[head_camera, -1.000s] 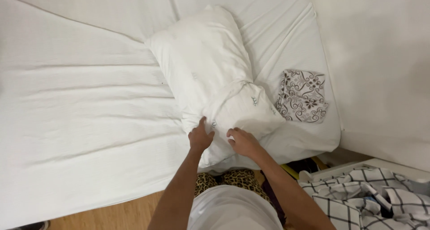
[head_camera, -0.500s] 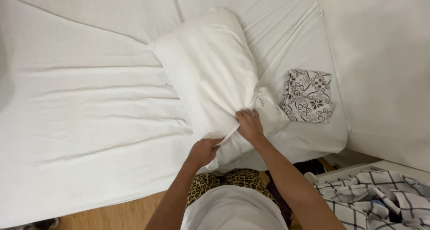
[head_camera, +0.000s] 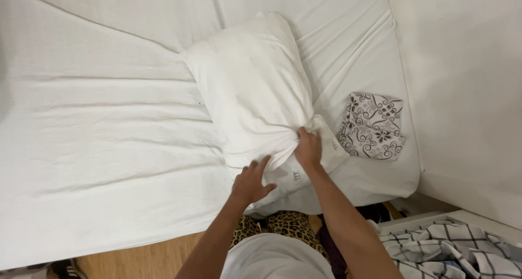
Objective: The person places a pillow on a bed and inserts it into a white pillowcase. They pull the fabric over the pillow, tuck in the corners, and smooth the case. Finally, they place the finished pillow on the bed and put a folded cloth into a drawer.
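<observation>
Since half a second ago, both hands have crept a little farther up the white pillow (head_camera: pixel 253 88), which lies slanted across the bed (head_camera: pixel 98 137). Right hand (head_camera: pixel 308 147) has its fingers clenched on a gathered bunch of pillowcase at the pillow's near end. Left hand (head_camera: pixel 251 181) rests spread and released on the loose flap just beside it. A patterned cloth (head_camera: pixel 374 125) lies near, to the right.

White-sheeted bed (head_camera: pixel 98 148): white pillow (head_camera: pixel 250 88), patterned cloth (head_camera: pixel 373 125) on it.
</observation>
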